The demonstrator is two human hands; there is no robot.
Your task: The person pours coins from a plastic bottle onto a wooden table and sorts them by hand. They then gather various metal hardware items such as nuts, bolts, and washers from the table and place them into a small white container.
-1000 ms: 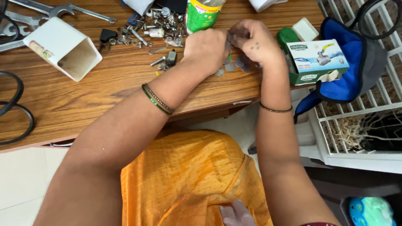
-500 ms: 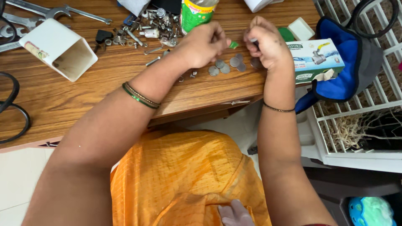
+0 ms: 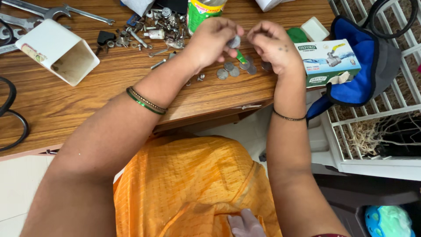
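While both hands hover close together over the wooden table (image 3: 87, 101), the left hand (image 3: 210, 41) pinches a small grey disc (image 3: 234, 42) between thumb and fingertips, raised where it can be looked at. A thin green piece (image 3: 241, 56) pokes out below. The right hand (image 3: 274, 46) curls nearly closed; whether it holds anything I cannot tell. More round discs (image 3: 232, 70) lie flat just beneath, within easy reach.

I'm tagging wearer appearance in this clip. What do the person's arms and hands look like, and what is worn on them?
Both arms are bare, with no sleeves. The left hand has thin green and dark beaded bangles on its forearm. The right hand has small dot marks on its back and one thin dark bangle.
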